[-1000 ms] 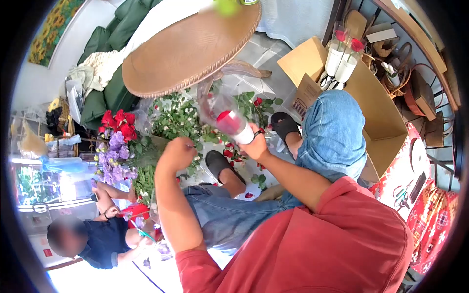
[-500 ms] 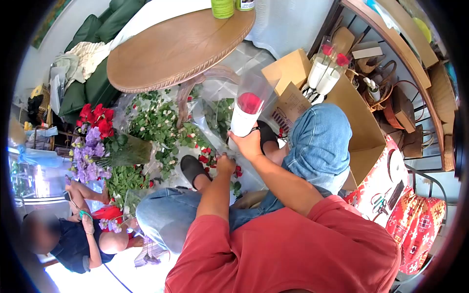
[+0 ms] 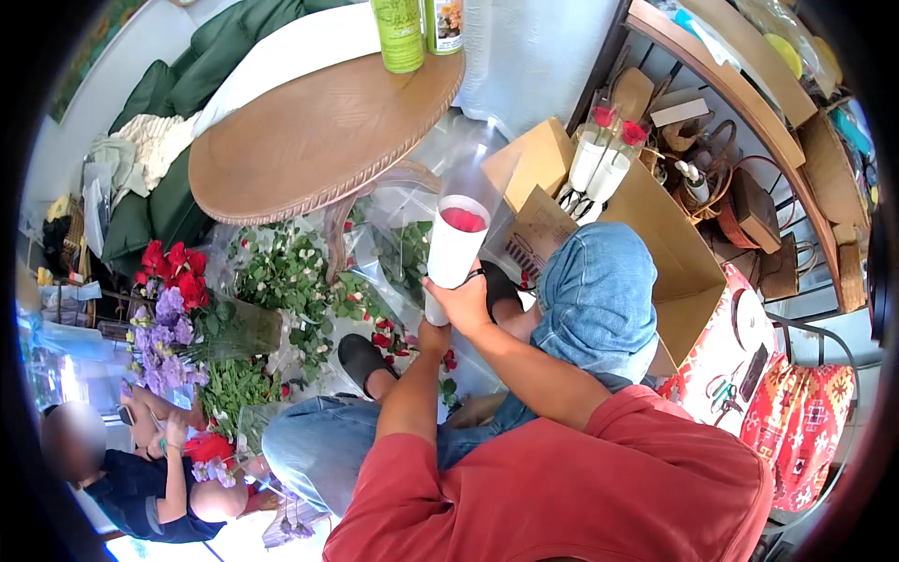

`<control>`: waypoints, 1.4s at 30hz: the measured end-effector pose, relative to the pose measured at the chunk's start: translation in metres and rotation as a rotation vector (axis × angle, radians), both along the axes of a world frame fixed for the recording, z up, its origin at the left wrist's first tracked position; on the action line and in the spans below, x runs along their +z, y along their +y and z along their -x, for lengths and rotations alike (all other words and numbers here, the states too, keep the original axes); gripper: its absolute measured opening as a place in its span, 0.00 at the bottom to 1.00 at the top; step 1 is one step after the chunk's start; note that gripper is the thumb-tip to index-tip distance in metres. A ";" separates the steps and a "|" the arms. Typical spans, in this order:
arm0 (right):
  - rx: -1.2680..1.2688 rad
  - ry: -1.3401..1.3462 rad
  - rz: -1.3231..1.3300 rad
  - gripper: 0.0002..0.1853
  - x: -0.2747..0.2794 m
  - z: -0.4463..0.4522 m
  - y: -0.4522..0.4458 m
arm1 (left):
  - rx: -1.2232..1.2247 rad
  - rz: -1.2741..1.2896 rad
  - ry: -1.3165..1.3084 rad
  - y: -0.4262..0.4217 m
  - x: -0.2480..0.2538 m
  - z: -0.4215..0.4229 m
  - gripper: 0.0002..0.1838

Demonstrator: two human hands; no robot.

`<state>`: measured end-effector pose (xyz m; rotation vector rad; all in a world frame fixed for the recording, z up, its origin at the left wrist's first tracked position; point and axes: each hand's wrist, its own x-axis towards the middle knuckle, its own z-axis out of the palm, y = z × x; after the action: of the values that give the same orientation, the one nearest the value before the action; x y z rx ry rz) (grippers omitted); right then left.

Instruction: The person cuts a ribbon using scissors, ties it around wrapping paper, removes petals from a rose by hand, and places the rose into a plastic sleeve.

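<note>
A single red rose (image 3: pixel 464 219) sits low inside a clear plastic sleeve with a white lower part (image 3: pixel 453 255). My right hand (image 3: pixel 461 298) is closed round the base of the white part, a dark band at its wrist. Just below, my left hand (image 3: pixel 434 334) is closed on the narrow lower end of the wrapped rose. Its fingers are partly hidden, and I cannot tell whether they grip stem or plastic. Behind the sleeve, an open cardboard box (image 3: pixel 688 272) holds two more wrapped red roses (image 3: pixel 599 161).
Cut leaves and petals (image 3: pixel 290 267) cover plastic on the floor. An oval wooden table (image 3: pixel 318 131) carries green cans (image 3: pixel 401 37). At left, a vase (image 3: pixel 245 323) holds red and purple flowers, near another person (image 3: pixel 154 487). Scissors (image 3: pixel 723 393) lie on patterned red cloth at right.
The rose now sits deeper in its sleeve. My left hand has come up against the sleeve's lower end, and my right hand has shifted slightly left and down. The view has shifted.
</note>
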<state>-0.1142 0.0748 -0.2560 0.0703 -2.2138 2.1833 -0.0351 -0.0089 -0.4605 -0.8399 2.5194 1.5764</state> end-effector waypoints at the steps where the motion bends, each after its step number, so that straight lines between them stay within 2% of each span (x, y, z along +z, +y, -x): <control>1: -0.001 -0.006 0.012 0.32 0.002 -0.001 -0.001 | 0.016 -0.016 0.057 0.001 -0.008 0.002 0.25; 4: 0.019 -0.051 -0.007 0.32 0.012 -0.004 0.000 | 0.023 -0.044 0.078 0.000 -0.002 0.006 0.24; 7: 0.027 -0.004 0.023 0.33 0.029 -0.006 -0.001 | 0.069 -0.139 0.212 0.000 -0.007 0.002 0.19; 9: 0.055 -0.020 0.035 0.33 0.053 -0.010 0.001 | 0.027 -0.035 0.233 0.003 0.009 -0.006 0.19; 11: 0.158 0.087 -0.095 0.39 0.099 -0.006 -0.001 | -0.004 0.093 0.279 0.005 0.049 0.005 0.19; 13: 0.192 0.165 -0.015 0.40 0.138 0.002 -0.014 | 0.013 0.371 0.539 0.012 0.091 0.011 0.19; 14: 0.214 0.218 0.042 0.41 0.157 0.006 -0.019 | -0.102 0.447 0.499 0.003 0.094 0.014 0.16; 18: 0.414 0.212 -0.115 0.44 0.239 0.040 -0.034 | 0.108 0.338 0.688 0.015 0.242 0.016 0.11; 21: 0.499 0.275 0.063 0.43 0.261 0.068 -0.055 | 0.173 0.352 0.719 0.006 0.296 0.003 0.08; 22: 0.677 0.216 0.090 0.40 0.274 0.071 -0.053 | 0.219 0.168 0.678 0.010 0.324 -0.001 0.08; 25: 0.757 0.067 0.018 0.41 0.261 0.091 -0.064 | 0.175 0.068 0.724 0.001 0.380 -0.013 0.11; 26: 0.819 -0.041 -0.051 0.42 0.258 0.093 -0.061 | 0.227 -0.027 0.583 0.001 0.405 -0.016 0.12; 27: 0.878 -0.148 -0.121 0.43 0.256 0.095 -0.058 | 0.192 -0.030 0.622 -0.011 0.404 -0.011 0.12; 32: 0.874 -0.158 -0.092 0.43 0.245 0.068 -0.027 | 0.193 -0.295 0.589 -0.047 0.412 0.012 0.12; 34: 0.909 -0.215 -0.180 0.43 0.235 0.068 -0.021 | 0.202 -0.314 0.590 -0.050 0.408 0.019 0.12; 36: 0.927 -0.241 -0.195 0.40 0.220 0.069 -0.020 | 0.215 -0.341 0.581 -0.053 0.399 0.023 0.12; 38: 0.971 -0.276 -0.088 0.34 0.201 0.066 -0.021 | 0.184 -0.294 0.615 -0.054 0.388 0.023 0.13; 39: 0.972 -0.300 -0.088 0.28 0.208 0.061 -0.016 | 0.218 -0.310 0.600 -0.055 0.384 0.022 0.13; 40: 0.972 -0.307 -0.092 0.28 0.199 0.062 -0.018 | 0.221 -0.315 0.596 -0.055 0.381 0.022 0.13; 42: 0.940 -0.162 -0.077 0.25 0.187 0.062 -0.023 | 0.286 -0.319 0.601 -0.053 0.379 0.022 0.13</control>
<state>-0.1764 0.0520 -0.0692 1.1952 -2.6961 2.5176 -0.0569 -0.0621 -0.0817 -0.7997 2.4383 2.5726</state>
